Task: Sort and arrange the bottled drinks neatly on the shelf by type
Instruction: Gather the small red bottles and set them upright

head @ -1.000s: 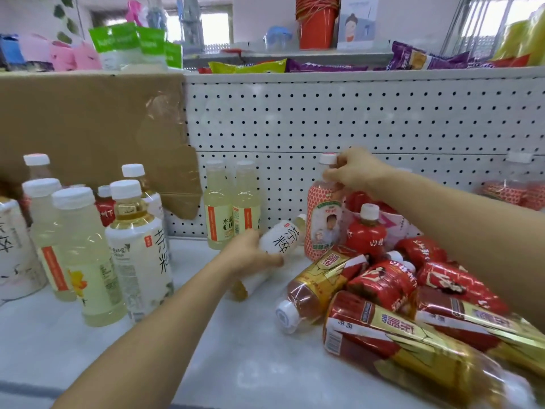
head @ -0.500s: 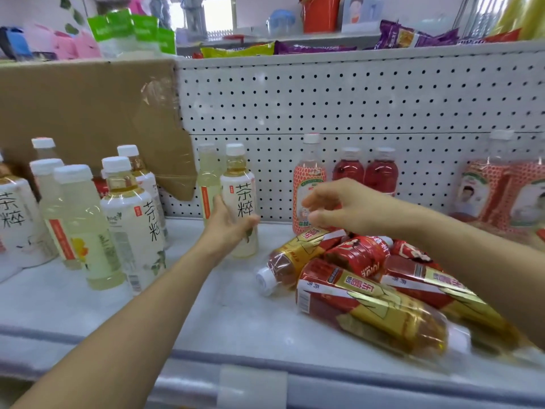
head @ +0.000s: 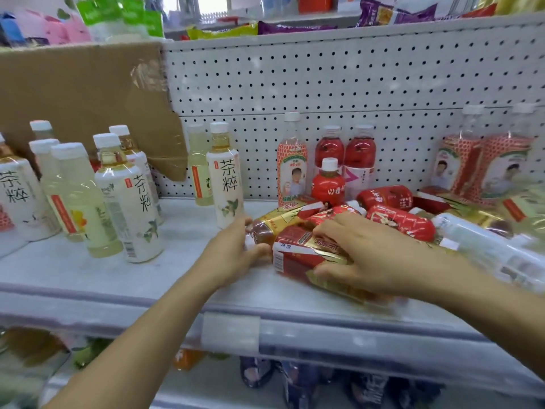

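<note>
Now both hands are down in the middle of the frame, on the pile of lying bottles. The left hand (head: 236, 252) has its fingers curled round the end of a brown tea bottle (head: 275, 221) that lies on its side. The right hand (head: 362, 255) is just beside it. Its fingers bend over the top of a red and gold bottle (head: 295, 255), and its thumb presses the bottle's near side, so it grips that bottle. Both bottles lie on the white shelf (head: 132, 281), touching each other.

More red bottles (head: 401, 222) lie in a heap behind the right hand, in the right part of the frame. A small red bottle (head: 328, 184) stands up behind the heap. Two tall red drinks (head: 359, 152) and a pink dotted bottle (head: 292, 169) stand at the back, near the wall with holes (head: 324, 78).

A white tea bottle (head: 225, 184) stands upright just above the left hand, with a pale yellow bottle (head: 199, 172) right behind it. More white and yellow bottles (head: 126, 196) stand in a bunch at the left of the frame. Brown cardboard (head: 82, 93) covers the wall in the upper left. Snack bags (head: 295, 26) sit along the top.
</note>
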A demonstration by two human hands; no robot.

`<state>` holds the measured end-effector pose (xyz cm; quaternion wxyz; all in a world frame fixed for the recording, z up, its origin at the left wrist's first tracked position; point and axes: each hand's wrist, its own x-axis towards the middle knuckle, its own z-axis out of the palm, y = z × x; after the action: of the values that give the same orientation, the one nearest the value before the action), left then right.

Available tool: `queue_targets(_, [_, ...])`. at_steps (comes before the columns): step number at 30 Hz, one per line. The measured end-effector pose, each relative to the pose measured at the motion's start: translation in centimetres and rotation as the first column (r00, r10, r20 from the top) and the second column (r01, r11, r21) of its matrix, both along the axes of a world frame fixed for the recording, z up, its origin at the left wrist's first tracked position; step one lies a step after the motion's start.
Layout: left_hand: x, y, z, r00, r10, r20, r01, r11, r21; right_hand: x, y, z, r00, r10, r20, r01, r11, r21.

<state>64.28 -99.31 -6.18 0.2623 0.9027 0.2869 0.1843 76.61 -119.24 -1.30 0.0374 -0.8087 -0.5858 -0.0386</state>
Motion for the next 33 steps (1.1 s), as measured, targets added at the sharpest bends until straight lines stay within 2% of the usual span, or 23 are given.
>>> queue_targets(3, [0.1,-0.4,-0.2,0.998,0.057,0.009,-0.057,0.998,-0.003,-0.9,-1.6,-0.8,0.991,-0.012,0.13,0.02,0.998,-0.06])
queue_targets(5, [-0.6,-0.8,0.2,0.988,0.124,0.096,-0.125,0.992,0.006,-1.5,-2.6,-1.3,0.98,-0.035,0.198,0.046,0.998,-0.052])
queue_targets(8, [-2.2,-1.0,2.0,0.942,0.194,0.273,-0.22,0.973,0.067,-2.2,-3.8,-2.0,0.974,-0.106,0.2,0.112,0.994,-0.019])
queue_targets(11, [-3.9,-0.5,4.5,0.914,0.232,0.334,-0.301,0.938,0.173,-2.6,-4.4,-2.3,0.973,-0.155,0.168,0.161,0.987,-0.023])
queue_targets(15, [-4.8,0.6,8.8,0.935,0.248,0.253,-0.329,0.874,0.358,-2.5,-4.4,-2.3,0.975,-0.175,0.137,0.183,0.982,-0.042])
queue_targets(19, [-3.7,1.9,11.6,0.98,0.196,0.035,-0.183,0.821,0.541,-2.7,-4.2,-1.0,0.977,-0.166,0.134,0.168,0.986,0.0])
queue_targets(21, [-3.2,2.6,12.1,0.989,0.147,-0.013,-0.116,0.829,0.547,-2.7,-3.7,0.5,0.978,-0.154,0.14,0.149,0.988,0.049])
queue_targets(23, [-3.5,3.0,12.1,0.995,0.1,-0.01,-0.082,0.861,0.502,-2.5,-2.7,2.3,0.987,-0.141,0.08,0.13,0.982,0.136])
queue_targets(27, [-3.9,3.2,11.2,0.993,0.082,0.087,-0.111,0.9,0.422,-1.5,0.5,5.5,0.982,-0.058,-0.181,0.114,0.942,0.314])
queue_targets(31, [-3.8,3.7,10.5,0.997,0.08,0.009,-0.076,0.897,0.436,-0.1,6.0,5.8,0.915,0.044,-0.401,0.14,0.897,0.419])
queue_targets(33, [-3.9,4.6,10.8,0.999,0.047,-0.002,-0.042,0.909,0.415,0.2,9.0,5.8,0.904,0.085,-0.419,0.123,0.887,0.445])
